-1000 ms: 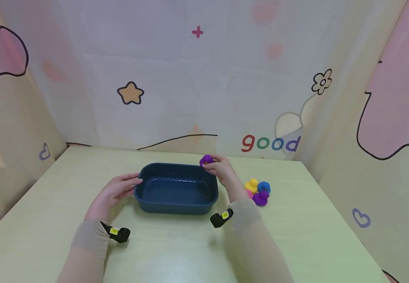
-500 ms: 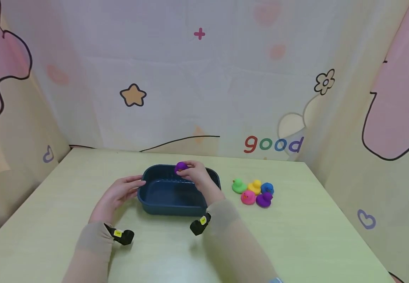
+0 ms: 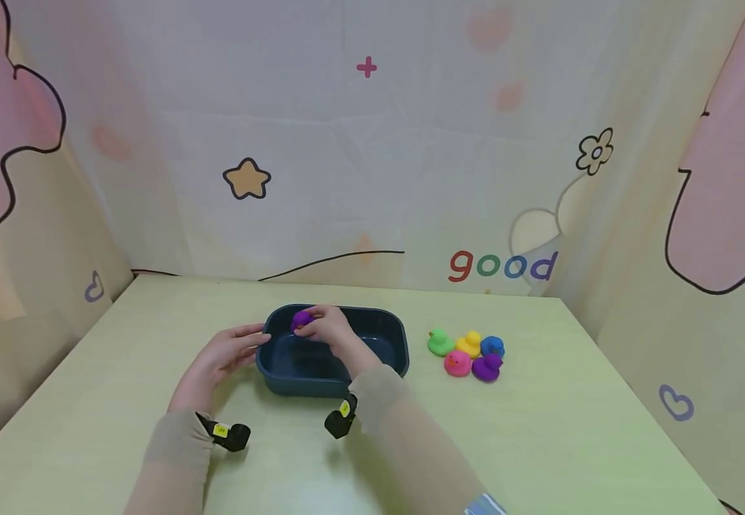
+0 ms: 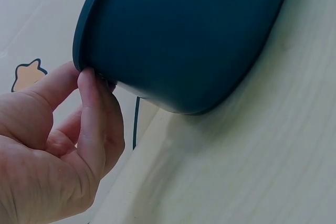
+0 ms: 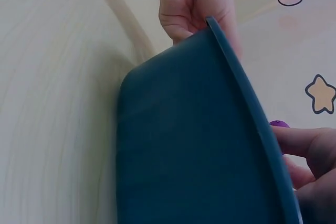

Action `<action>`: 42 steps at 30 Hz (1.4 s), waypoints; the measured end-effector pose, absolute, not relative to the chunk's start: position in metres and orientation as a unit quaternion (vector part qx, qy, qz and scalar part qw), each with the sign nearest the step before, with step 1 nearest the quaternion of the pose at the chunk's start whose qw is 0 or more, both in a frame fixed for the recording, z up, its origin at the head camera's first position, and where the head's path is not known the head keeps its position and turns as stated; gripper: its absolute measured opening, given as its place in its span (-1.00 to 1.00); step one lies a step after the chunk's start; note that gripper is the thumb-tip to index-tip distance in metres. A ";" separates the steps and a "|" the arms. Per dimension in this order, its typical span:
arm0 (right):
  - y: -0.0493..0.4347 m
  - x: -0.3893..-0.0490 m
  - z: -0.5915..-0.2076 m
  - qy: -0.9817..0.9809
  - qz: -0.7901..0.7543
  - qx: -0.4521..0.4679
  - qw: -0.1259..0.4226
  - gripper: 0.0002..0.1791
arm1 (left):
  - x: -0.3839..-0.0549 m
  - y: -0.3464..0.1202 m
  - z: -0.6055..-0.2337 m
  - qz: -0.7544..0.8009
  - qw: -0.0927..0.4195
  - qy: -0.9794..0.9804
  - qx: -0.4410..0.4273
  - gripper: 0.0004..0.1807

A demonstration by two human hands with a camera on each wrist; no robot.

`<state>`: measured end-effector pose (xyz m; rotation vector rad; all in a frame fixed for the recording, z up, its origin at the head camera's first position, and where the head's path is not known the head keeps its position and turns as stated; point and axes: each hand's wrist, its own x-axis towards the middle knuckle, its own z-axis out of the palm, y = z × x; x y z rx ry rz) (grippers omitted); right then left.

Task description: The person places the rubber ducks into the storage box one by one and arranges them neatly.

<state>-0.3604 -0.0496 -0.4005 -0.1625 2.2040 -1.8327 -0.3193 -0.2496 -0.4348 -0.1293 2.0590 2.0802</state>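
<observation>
A purple rubber duck [image 3: 300, 320] is pinched between the thumb and fingers of my right hand [image 3: 332, 330], over the left part of a dark blue rectangular basin [image 3: 310, 387]. The right wrist view shows only a sliver of the duck [image 5: 279, 124] past the rim; the basin wall hides the rest. My left hand [image 3: 225, 352] holds the basin's left end. In the left wrist view, the thumb and bent fingers [image 4: 91, 114] grip it at the rim.
To the right of the basin, a cluster of rubber ducks sits on the pale table [image 3: 539, 443]: green [image 3: 440, 344], yellow [image 3: 469, 345], blue [image 3: 492, 347], pink [image 3: 458, 363] and purple [image 3: 487, 368]. A printed cloth backdrop [image 3: 320, 214] stands behind.
My right hand has carried the purple duck leftward from the basin's right rear corner to over its left part, lower now. The left hand stays at the basin's left end.
</observation>
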 end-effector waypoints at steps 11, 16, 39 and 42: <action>-0.060 -0.356 -0.402 0.797 -0.585 -0.039 0.142 -0.58 | -0.319 -0.247 -0.434 0.713 0.109 0.691 -0.040 -0.29; -0.062 -0.356 -0.408 0.821 -0.554 -0.030 0.133 -0.60 | -0.318 -0.246 -0.433 0.715 0.107 0.689 -0.042 -0.30; -0.065 -0.359 -0.422 0.850 -0.510 -0.033 0.126 -0.62 | -0.320 -0.247 -0.434 0.718 0.107 0.686 -0.040 -0.29; -0.066 -0.359 -0.422 0.849 -0.511 -0.032 0.132 -0.61 | -0.319 -0.249 -0.435 0.715 0.107 0.690 -0.041 -0.29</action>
